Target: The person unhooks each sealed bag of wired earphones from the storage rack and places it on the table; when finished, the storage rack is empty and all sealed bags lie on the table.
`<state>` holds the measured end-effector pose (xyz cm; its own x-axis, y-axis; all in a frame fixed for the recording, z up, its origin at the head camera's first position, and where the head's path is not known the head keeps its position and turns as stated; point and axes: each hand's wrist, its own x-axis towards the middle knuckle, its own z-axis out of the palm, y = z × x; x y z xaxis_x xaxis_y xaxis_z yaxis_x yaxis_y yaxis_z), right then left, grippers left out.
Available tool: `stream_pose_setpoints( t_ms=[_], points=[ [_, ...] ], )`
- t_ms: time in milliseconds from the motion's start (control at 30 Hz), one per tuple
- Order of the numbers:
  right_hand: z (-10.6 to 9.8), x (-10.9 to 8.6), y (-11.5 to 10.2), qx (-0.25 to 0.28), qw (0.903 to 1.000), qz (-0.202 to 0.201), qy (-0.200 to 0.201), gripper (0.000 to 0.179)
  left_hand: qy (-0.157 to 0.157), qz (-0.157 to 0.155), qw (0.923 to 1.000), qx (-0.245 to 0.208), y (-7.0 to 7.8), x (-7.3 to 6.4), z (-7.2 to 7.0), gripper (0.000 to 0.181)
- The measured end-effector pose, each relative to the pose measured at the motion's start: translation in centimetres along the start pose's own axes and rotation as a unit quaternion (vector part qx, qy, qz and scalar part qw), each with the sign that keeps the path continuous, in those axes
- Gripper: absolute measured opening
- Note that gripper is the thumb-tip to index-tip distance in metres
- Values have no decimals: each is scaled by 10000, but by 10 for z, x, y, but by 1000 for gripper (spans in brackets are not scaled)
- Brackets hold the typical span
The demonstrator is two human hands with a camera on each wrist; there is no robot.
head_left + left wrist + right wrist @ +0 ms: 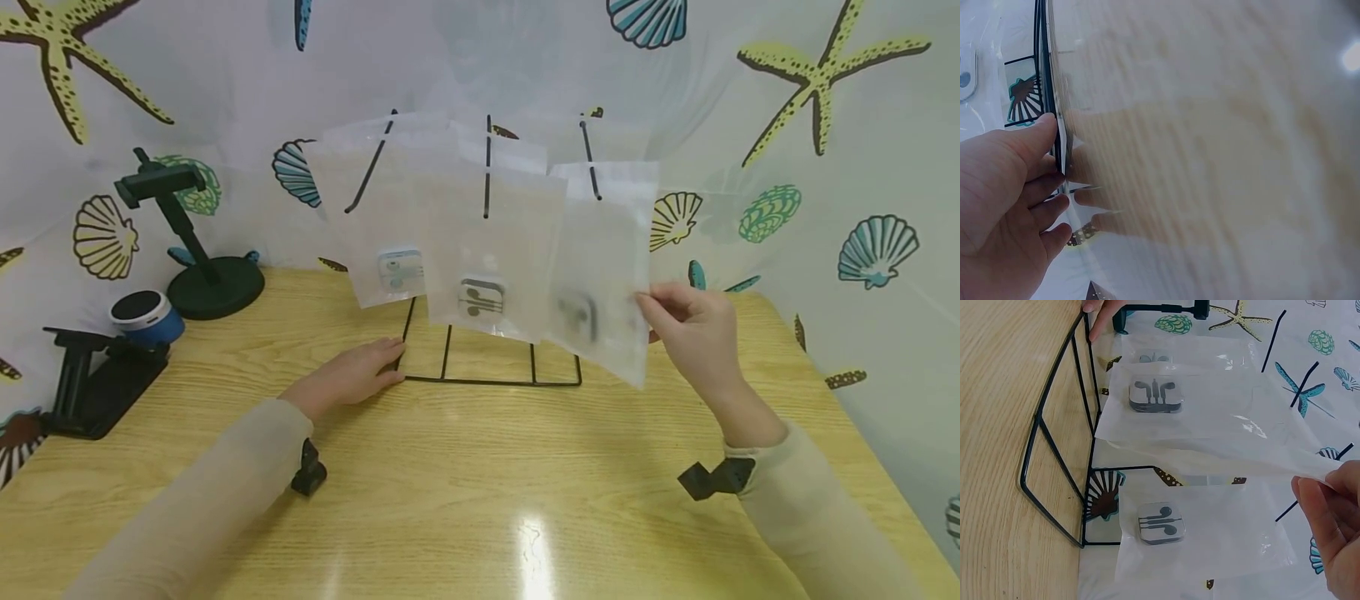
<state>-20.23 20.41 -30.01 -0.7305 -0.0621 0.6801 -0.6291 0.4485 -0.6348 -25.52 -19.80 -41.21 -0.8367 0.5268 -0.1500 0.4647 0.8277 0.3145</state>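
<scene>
A black wire display rack [487, 382] stands on the table with three slanting prongs, from which clear plastic bags hang. Inside the bags are small square cases of earphones: one case [481, 299] in the middle, another case [401, 270] on the left, and a blurred case [576, 315] on the right. My left hand [347, 377] holds the rack's base at its left front corner, thumb and fingers at the wire. Between thumb and forefinger, my right hand [693, 332] pinches the edge of the right plastic bag [609, 250], close to the hand in the right wrist view [1338, 515].
Left of the rack stand a dark green phone stand [213, 283] and a blue-and-white round speaker [148, 319]. A black folding stand [101, 383] lies in front of them. Behind hangs a white cloth [525, 50] printed with shells and starfish.
</scene>
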Motion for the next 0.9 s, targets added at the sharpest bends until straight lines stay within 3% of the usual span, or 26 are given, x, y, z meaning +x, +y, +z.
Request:
stream_pose_setpoints(
  t_ms=[200, 567, 900],
  points=[
    [-4, -5, -11, 94, 9999, -145, -10, 6, -23, -33, 10000, 58, 3, -1, -1, 57],
    [-12, -15, -5, 155, 9992, -365, 38, 5, 17, -36, 10000, 64, 1, 1, -1, 58],
    [-19, -23, -12, 291, 9991, -310, 83, 8, 3, -71, 10000, 51, 3, 0, -1, 58]
  ],
)
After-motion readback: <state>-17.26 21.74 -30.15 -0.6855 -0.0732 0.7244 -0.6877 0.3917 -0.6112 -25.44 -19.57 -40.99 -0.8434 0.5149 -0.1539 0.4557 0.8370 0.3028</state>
